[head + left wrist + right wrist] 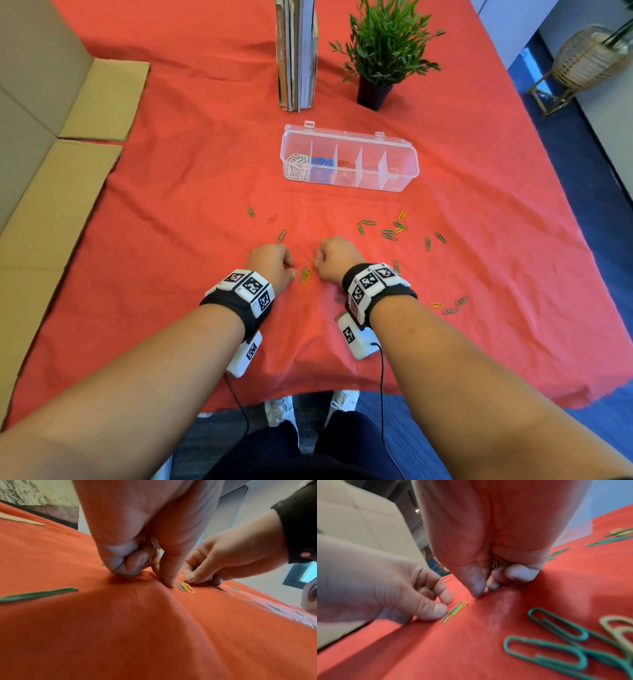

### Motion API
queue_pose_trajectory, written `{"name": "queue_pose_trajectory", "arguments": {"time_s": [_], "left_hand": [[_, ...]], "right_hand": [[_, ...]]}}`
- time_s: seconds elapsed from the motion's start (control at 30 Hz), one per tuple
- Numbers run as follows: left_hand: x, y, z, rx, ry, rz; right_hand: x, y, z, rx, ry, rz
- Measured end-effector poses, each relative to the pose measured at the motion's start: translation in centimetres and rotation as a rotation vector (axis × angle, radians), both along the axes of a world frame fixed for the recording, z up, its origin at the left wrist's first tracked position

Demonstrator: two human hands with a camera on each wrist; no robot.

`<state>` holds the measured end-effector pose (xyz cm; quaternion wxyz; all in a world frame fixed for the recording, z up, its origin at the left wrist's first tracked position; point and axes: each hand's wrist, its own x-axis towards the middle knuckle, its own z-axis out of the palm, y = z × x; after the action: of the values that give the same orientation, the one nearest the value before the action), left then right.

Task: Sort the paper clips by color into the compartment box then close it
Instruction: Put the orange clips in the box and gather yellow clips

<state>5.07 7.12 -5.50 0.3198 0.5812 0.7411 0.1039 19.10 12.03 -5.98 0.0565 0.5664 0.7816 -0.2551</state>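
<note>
While both hands work low over the red cloth, the scene reads as follows.

Left hand point(272, 262): fingers curled in, thumb tip pressed to the cloth just beside a green and yellow pair of clips point(305, 276). The right wrist view shows a yellow clip point(429, 586) tucked among its curled fingers, so this grip is closed on it.

Right hand point(337, 257): fist-like, thumb and forefinger pinching a small yellow clip point(182, 577) just above the cloth. A bunch of yellow clips point(499, 561) sits inside the palm, so the grip is closed and full.

Pair of clips: lying flat side by side between the two hands, touching each other.

Compartment box point(349, 161): clear plastic, lid open and standing back, on the worktop beyond the hands and well apart from them. White clips point(297, 167) fill the leftmost compartment, blue clips point(321, 164) the next. The third holds something reddish that is hard to make out.

Loose clips: mostly green ones point(388, 234) scattered to the right of the hands, a few yellow among them point(402, 215). Two green ones point(282, 235) and a reddish one lie to the left.

Red cloth point(191, 192): wrinkled, covering the worktop.

Behind the box: upright books point(297, 54) and a potted plant point(383, 51).

Left edge: cardboard flaps point(61, 178) lie on the cloth.
</note>
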Motion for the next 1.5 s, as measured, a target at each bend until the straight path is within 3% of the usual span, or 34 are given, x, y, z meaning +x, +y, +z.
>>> {"name": "queue_pose_trajectory", "arguments": {"time_s": [0.07,0.17,0.3,0.37,0.47,0.57,0.8,0.97,1.5], "left_hand": [[0.0,0.3,-0.1,0.047,0.027,0.006],[0.3,0.6,0.0,0.107,0.023,-0.002],[1.5,0.0,0.5,0.046,0.083,-0.087],[1.9,-0.1,0.5,0.007,0.137,-0.133],[2.2,0.2,0.5,-0.04,0.169,-0.156],[2.3,0.4,0.5,-0.1,0.182,-0.17],[2.3,0.5,1.3,-0.12,0.263,-0.265],[2.4,0.5,1.5,-0.102,0.317,-0.316],[2.1,0.1,1.3,-0.173,0.345,-0.458]], "right_hand": [[1.6,0.3,0.8,-0.082,0.119,-0.151],[4.2,0.6,1.6,-0.281,0.446,-0.424],[7.1,0.1,2.3,-0.477,0.781,-0.75],[8.3,-0.5,2.3,-0.581,0.847,-0.853],[9.8,-1.2,2.0,-0.505,0.611,-0.771],[10.5,-1.7,2.0,-0.36,0.253,-0.525],[7.8,-4.2,1.9,-0.2,-0.166,-0.114],[6.5,-5.0,1.6,-0.15,-0.259,-0.038],[5.8,-4.7,1.0,-0.103,-0.247,-0.064]]}}
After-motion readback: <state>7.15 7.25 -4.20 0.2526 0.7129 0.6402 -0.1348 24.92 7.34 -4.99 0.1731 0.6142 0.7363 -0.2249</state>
